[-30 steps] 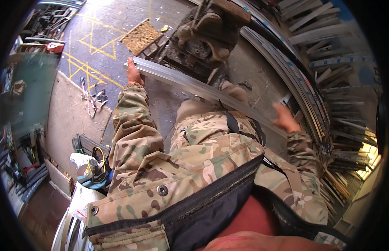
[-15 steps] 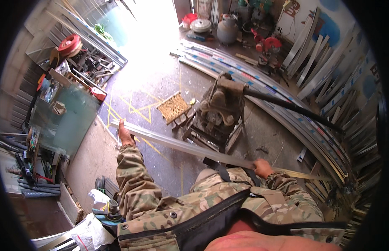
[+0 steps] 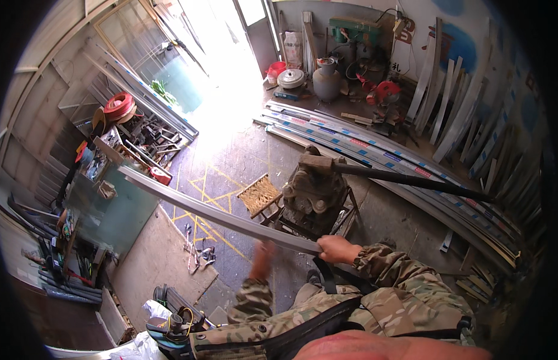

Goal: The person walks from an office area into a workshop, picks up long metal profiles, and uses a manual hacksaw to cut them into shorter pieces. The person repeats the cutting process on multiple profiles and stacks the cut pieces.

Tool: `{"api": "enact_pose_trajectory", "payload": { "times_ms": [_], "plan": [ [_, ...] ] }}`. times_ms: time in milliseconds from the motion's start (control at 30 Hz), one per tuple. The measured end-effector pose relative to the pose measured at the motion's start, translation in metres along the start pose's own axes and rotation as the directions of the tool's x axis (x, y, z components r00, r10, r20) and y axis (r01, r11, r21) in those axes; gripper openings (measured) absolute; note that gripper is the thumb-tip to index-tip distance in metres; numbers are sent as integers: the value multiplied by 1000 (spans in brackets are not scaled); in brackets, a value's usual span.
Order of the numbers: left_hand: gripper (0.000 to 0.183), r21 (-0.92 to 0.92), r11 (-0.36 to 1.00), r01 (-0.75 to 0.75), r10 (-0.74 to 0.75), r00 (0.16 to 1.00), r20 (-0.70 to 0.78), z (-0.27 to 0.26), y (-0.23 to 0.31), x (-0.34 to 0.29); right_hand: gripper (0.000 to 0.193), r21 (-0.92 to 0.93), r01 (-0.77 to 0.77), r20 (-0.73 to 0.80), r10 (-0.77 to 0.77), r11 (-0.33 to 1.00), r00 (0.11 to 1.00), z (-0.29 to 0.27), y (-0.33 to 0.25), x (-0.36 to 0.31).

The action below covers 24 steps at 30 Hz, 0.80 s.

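Observation:
My right hand [image 3: 340, 249] is closed around the right end of a long silver-grey metal profile [image 3: 231, 222]. The profile slants away to the far left, its other end over a sheet of greenish glass [image 3: 105, 207]. Just below the profile is my left hand [image 3: 263, 261], smeared by motion. Whether it touches the profile, and how its fingers lie, I cannot make out. Ahead of my hands stands a heavy rusty hand press [image 3: 318, 189] on a metal frame, its long dark lever [image 3: 411, 176] reaching right. A small folding stool [image 3: 261, 196] with a woven seat stands beside it.
Long bundled profiles [image 3: 375, 149] lie across the floor at right. More strips [image 3: 450, 102] lean on the right wall. A grey gas cylinder [image 3: 327, 83] stands at the back. Scrap pieces [image 3: 150, 141] and a red reel [image 3: 119, 106] crowd the left side. Small tools [image 3: 195, 252] lie on the floor.
My left hand has left the profile's far end and come back toward my right hand. The profile has swung farther forward, and my right hand has moved left with it.

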<state>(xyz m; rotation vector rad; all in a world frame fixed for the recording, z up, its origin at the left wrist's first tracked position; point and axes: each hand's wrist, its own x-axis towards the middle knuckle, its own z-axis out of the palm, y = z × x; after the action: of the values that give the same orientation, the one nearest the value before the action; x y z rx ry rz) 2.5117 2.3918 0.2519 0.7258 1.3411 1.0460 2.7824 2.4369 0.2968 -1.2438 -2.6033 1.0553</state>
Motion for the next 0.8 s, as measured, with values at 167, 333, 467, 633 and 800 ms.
{"api": "enact_pose_trajectory", "payload": {
  "times_ms": [167,333,467,633,800],
  "plan": [
    [69,-96,994,55,-15,925,380,141,-65,-53,26,67,161,-183,-147,985,972,-49,-62,26],
    [64,-321,934,-157,190,979,76,187,-73,-52,55,149,362,-398,-279,920,874,-70,-111,28],
    [59,-277,863,-422,324,885,-335,175,-43,-57,79,246,430,-349,-335,868,875,-50,-56,-26],
    [79,-419,828,-372,213,900,-380,126,6,-58,91,278,-115,68,100,954,993,30,65,-158],
    [74,-428,836,-343,240,930,-278,48,102,-54,62,177,-270,-155,298,946,942,92,156,-295]
  ]
}}
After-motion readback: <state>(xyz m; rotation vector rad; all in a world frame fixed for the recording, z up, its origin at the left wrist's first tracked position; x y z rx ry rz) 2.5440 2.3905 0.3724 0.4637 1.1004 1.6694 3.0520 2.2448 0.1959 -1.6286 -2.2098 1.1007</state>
